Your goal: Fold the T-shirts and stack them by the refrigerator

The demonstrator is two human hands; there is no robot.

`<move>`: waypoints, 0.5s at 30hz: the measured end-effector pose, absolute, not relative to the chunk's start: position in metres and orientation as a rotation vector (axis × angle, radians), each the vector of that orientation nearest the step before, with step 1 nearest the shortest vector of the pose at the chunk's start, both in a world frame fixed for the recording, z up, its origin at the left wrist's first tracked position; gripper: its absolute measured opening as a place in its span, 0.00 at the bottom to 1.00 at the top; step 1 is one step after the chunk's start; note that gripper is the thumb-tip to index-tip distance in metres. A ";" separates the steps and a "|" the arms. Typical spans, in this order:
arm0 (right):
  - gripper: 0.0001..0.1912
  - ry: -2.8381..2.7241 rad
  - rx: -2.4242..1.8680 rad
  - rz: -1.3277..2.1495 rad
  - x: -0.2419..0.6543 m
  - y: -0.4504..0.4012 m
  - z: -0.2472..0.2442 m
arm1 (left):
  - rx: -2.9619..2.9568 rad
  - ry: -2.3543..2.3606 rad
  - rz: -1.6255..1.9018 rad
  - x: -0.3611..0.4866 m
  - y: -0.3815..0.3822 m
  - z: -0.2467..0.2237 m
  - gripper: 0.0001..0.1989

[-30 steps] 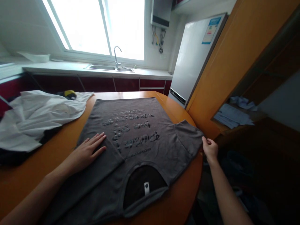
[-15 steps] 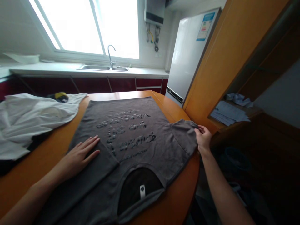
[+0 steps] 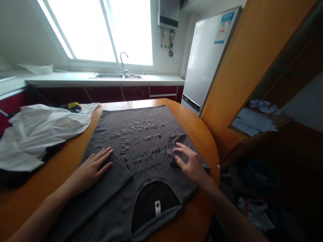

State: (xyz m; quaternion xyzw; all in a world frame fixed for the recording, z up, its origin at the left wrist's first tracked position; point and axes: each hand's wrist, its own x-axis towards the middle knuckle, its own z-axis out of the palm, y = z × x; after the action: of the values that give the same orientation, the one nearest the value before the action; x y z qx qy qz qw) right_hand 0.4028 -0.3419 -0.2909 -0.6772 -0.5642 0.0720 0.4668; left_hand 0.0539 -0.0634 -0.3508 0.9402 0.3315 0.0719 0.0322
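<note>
A printed gray T-shirt [image 3: 148, 169] lies on the table [image 3: 202, 129], sleeves [image 3: 172, 140] folded inward.

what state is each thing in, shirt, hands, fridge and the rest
gray t-shirt: spread out, neckline toward the wearer
sleeve by the right hand: folded inward over the front
left hand: flat on the shirt
right hand: at that sleeve, grip unclear
white cloth: crumpled
fridge: shut
papers: piled loosely
</note>
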 end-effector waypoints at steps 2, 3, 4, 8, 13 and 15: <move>0.15 -1.300 -1.677 0.057 0.437 -0.332 -0.286 | 2.896 1.006 0.206 0.053 -0.063 -0.351 0.35; 0.14 -1.257 -1.679 0.012 0.459 -0.324 -0.284 | 2.901 0.999 0.202 0.053 -0.062 -0.351 0.35; 0.14 -1.201 -1.689 -0.016 0.482 -0.315 -0.282 | 2.907 0.995 0.206 0.052 -0.062 -0.350 0.35; 0.15 -1.092 -1.747 0.078 0.555 -0.277 -0.289 | 2.979 0.942 0.362 0.061 -0.073 -0.334 0.35; 0.17 -1.279 -1.747 0.148 0.568 -0.254 -0.322 | 2.957 0.450 0.309 0.120 -0.132 -0.288 0.29; 0.18 -1.346 -1.750 0.125 0.559 -0.252 -0.334 | 2.915 0.239 0.228 0.157 -0.158 -0.275 0.27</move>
State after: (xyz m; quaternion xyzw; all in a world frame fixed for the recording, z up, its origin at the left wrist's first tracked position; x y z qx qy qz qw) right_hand 0.5590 -0.2521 -0.3344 -0.7074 -0.5441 0.0504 0.4483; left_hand 0.1570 -0.1583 -0.2749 0.9883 0.0810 0.0771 0.1036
